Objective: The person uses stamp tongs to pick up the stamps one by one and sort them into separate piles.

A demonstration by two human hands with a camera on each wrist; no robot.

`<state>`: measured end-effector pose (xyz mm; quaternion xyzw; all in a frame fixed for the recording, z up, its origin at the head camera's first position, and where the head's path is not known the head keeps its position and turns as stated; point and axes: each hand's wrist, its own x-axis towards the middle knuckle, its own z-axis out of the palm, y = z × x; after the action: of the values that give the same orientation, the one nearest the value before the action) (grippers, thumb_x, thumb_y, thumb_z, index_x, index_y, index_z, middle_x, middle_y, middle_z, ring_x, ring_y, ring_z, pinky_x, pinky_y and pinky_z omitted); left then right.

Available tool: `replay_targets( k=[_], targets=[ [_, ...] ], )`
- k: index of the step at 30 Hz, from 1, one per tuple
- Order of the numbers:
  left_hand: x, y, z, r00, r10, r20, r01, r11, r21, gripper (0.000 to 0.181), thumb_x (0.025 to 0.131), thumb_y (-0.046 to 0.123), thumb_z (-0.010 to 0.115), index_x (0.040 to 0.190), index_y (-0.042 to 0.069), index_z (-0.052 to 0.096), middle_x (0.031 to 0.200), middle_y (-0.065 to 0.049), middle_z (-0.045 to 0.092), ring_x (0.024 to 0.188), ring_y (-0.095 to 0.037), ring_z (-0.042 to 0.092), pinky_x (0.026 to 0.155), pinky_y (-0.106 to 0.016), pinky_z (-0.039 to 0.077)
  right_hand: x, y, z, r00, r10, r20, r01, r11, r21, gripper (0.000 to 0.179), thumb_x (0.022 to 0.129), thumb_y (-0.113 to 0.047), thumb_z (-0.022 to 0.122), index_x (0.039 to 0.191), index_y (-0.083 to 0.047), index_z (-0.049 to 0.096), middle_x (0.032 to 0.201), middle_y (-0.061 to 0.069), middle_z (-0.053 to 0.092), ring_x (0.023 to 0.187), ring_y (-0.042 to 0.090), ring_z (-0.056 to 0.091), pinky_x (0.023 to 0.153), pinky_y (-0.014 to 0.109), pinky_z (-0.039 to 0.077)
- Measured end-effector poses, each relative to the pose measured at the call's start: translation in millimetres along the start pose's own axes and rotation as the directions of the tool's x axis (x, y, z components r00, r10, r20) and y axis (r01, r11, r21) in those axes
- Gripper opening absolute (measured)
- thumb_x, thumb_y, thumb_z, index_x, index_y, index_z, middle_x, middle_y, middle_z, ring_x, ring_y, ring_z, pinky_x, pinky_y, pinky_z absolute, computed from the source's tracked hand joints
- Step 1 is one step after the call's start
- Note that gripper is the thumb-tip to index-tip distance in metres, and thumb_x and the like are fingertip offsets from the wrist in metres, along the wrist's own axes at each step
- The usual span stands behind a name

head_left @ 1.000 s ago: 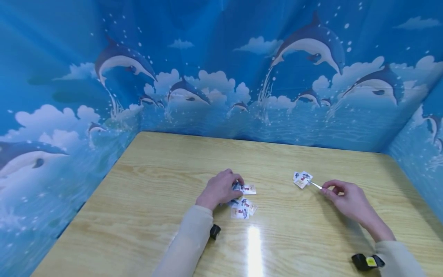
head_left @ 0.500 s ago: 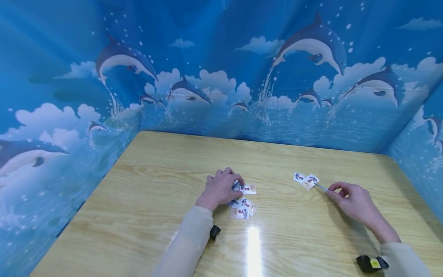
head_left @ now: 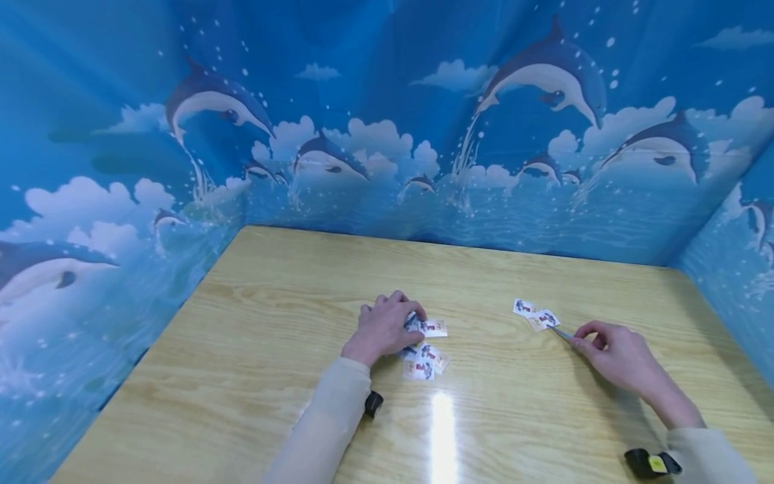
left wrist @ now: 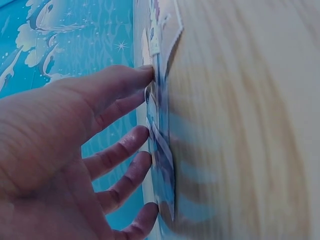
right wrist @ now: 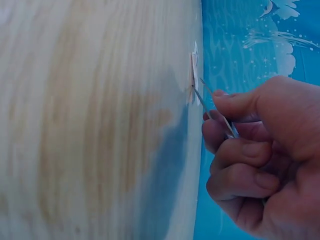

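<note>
My left hand [head_left: 383,329] rests its fingertips on small printed stamps at mid-table; one stamp [head_left: 434,328] sticks out beyond the fingers. Several more stamps [head_left: 420,370] overlap just below that hand. In the left wrist view the fingers are spread, tips against stamps [left wrist: 169,37] with serrated edges. Between thumb and fingers my right hand [head_left: 613,353] pinches metal tweezers [head_left: 562,333]. Their tip reaches the edge of a stamp [head_left: 543,320], which slightly overlaps another stamp [head_left: 523,307]. In the right wrist view the tweezers' [right wrist: 201,99] two arms stand slightly apart at the stamp.
The wooden table [head_left: 290,282] meets a blue curtain [head_left: 375,202] printed with dolphins at the back and sides. A black strap piece [head_left: 373,404] shows at the left wrist, and a black one with a yellow patch [head_left: 653,463] at the right.
With the tweezers, the right hand has shifted one stamp to the right, so more of the stamp behind it shows. The left hand stays nearly still on its stamps.
</note>
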<state>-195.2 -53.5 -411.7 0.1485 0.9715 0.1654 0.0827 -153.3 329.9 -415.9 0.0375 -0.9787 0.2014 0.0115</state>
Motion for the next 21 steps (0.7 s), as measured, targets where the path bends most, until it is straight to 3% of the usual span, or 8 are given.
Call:
replay_targets(
  k=[14,21],
  targets=[
    [-1.0,1.7,0.1,0.999,-0.035,-0.002,0.035,0.999,-0.009,0.030,0.091,0.039,0.075,0.119,0.033,0.068,0.137,-0.001,0.056,0.122,-0.031,0.052,0.099,-0.057,0.042,-1.2,-21,-3,0.994,-0.018,0.108,0.018,1.000,0.009,0.022,0.099,-0.027,0.066,0.102,-0.006,0.072,0.072,-0.002,0.059,0.063,0.013,0.046,0.057,0.028,0.033],
    [-0.5,2.8,-0.1,0.999,-0.041,0.004,0.041,0.999,-0.008,0.029,0.090,0.038,0.075,0.119,0.033,0.068,0.138,-0.002,0.056,0.121,-0.031,0.052,0.099,-0.057,0.042,1.0,-22,0,0.993,0.046,0.106,-0.048,0.999,0.015,0.028,0.099,-0.025,0.063,0.108,0.001,0.070,0.075,0.002,0.061,0.063,0.017,0.048,0.055,0.028,0.034]
  ],
)
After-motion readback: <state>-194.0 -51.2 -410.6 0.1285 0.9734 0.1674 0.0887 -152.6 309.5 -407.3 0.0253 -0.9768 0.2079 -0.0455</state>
